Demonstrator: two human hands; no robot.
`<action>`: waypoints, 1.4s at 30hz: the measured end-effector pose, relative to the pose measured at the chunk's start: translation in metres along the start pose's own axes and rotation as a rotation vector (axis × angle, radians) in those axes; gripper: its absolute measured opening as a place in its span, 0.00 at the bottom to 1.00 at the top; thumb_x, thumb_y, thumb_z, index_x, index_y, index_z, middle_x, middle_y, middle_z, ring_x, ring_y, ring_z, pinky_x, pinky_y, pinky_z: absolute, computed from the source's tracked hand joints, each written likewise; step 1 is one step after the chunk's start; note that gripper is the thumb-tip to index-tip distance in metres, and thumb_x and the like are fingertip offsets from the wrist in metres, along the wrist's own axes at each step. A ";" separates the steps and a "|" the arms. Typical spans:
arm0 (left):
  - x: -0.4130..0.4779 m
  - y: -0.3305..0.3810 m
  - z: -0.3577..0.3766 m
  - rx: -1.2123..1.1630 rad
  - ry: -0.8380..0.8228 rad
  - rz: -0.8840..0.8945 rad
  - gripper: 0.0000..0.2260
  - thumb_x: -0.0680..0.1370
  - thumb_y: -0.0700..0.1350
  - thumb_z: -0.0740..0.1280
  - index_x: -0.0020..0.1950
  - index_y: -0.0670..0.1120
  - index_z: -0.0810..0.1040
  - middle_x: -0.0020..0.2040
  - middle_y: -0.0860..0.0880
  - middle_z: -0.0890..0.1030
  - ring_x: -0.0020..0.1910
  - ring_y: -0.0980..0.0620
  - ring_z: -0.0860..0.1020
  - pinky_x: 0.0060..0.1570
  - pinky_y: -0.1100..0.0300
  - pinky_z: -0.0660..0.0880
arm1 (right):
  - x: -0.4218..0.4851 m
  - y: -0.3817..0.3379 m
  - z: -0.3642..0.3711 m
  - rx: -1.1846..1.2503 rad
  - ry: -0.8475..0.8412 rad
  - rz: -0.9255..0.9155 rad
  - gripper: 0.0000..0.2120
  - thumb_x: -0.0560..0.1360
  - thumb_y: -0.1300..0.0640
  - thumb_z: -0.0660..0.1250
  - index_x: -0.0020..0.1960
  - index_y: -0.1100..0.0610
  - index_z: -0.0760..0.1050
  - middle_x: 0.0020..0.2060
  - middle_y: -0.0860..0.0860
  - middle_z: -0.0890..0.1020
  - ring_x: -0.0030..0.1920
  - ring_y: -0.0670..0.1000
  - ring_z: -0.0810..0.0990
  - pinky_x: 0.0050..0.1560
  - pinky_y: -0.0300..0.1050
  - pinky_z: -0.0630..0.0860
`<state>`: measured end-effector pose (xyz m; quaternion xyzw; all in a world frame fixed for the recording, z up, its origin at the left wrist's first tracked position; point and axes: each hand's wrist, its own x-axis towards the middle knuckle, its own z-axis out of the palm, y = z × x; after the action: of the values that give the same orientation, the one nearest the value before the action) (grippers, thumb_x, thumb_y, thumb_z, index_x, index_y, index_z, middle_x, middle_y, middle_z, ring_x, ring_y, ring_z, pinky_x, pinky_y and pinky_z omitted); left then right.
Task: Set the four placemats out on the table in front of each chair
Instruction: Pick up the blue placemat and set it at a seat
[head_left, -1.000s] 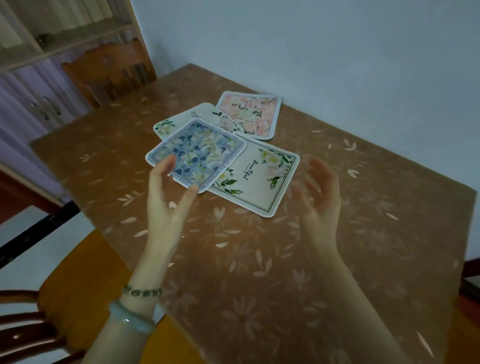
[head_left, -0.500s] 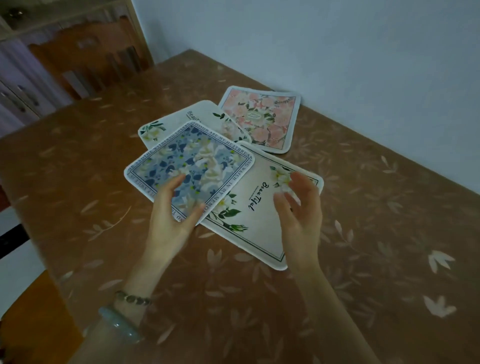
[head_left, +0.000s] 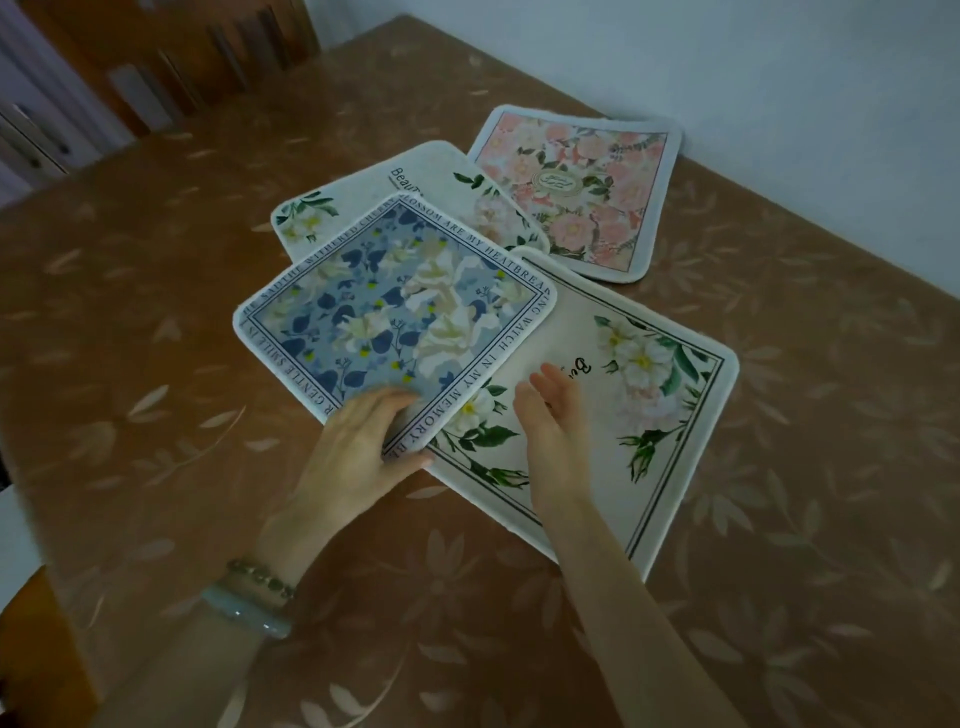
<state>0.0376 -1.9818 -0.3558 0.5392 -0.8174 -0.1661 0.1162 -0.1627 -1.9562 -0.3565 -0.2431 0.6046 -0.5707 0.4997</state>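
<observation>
gripping blue placemat near corner, left hand; right hand loose

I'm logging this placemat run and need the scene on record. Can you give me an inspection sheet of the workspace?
Surface: table under a brown floral cover.
Job's things: four mats in an overlapping pile: blue mat on top, large white mat, small white mat, pink mat; none laid out yet.
Clutter: nothing seen.
Grippers: left hand pinches the blue mat's near corner; right hand open over the large white mat.
Cables: nothing seen.
Surroundings: chair at the far side, wall behind.
</observation>
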 end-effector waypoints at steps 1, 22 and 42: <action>0.001 -0.004 -0.001 0.015 -0.013 0.007 0.31 0.69 0.57 0.74 0.68 0.45 0.73 0.66 0.47 0.76 0.67 0.46 0.72 0.68 0.48 0.65 | 0.004 0.005 0.002 0.006 -0.003 0.032 0.17 0.77 0.55 0.66 0.65 0.49 0.70 0.63 0.47 0.75 0.63 0.47 0.75 0.63 0.46 0.73; -0.031 0.074 -0.023 -0.066 0.076 0.372 0.08 0.70 0.35 0.74 0.48 0.38 0.84 0.46 0.46 0.85 0.37 0.52 0.83 0.37 0.59 0.82 | -0.001 -0.016 0.009 0.041 -0.027 0.221 0.10 0.75 0.65 0.68 0.52 0.52 0.75 0.51 0.58 0.82 0.49 0.58 0.84 0.48 0.58 0.82; -0.117 0.077 -0.116 -0.758 -0.073 -0.531 0.17 0.82 0.46 0.60 0.56 0.32 0.76 0.43 0.32 0.80 0.40 0.34 0.79 0.44 0.46 0.79 | -0.171 -0.099 -0.128 -0.023 -0.020 0.015 0.17 0.75 0.69 0.66 0.47 0.47 0.81 0.41 0.51 0.87 0.41 0.55 0.85 0.44 0.56 0.83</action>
<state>0.0611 -1.8630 -0.2196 0.6431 -0.5365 -0.4959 0.2297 -0.2374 -1.7742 -0.2274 -0.2500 0.6080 -0.5572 0.5073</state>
